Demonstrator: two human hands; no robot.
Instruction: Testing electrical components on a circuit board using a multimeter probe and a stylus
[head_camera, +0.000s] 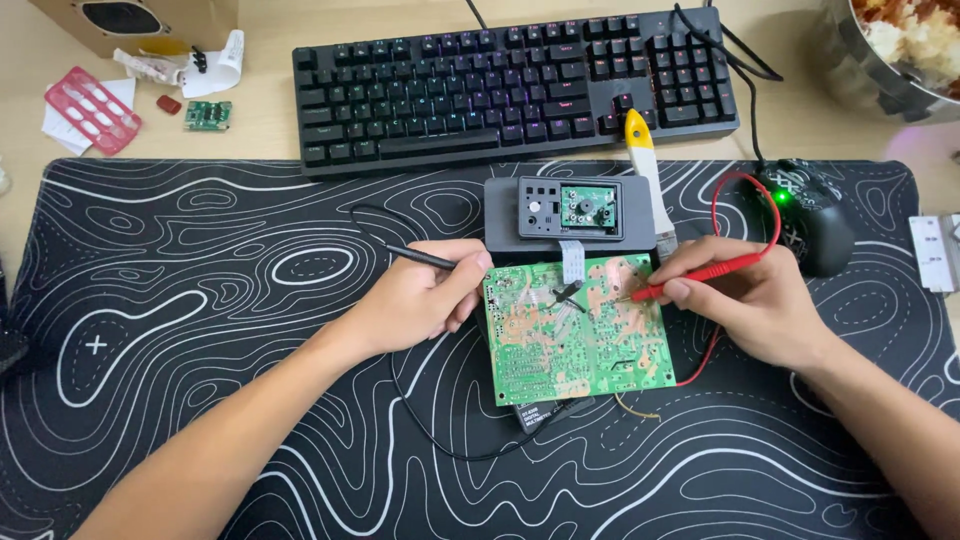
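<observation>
A green circuit board (560, 350) lies solder side up on the black desk mat (200, 300), propped over a dark device. My left hand (425, 295) holds a black test probe (420, 257), its wrist resting on the mat at the board's left edge. My right hand (745, 295) pinches a red test probe (690, 275) whose tip touches the board's upper right area. A grey casing (570, 215) with a small green board inside sits just behind, joined by a flat ribbon cable (571, 260).
A black keyboard (510, 80) lies behind the mat. A yellow-handled brush (648, 170) rests by the casing. A black mouse (810, 215) sits at right, a metal bowl (880, 60) top right. A red blister pack (90, 108) and small green module (207, 115) lie top left.
</observation>
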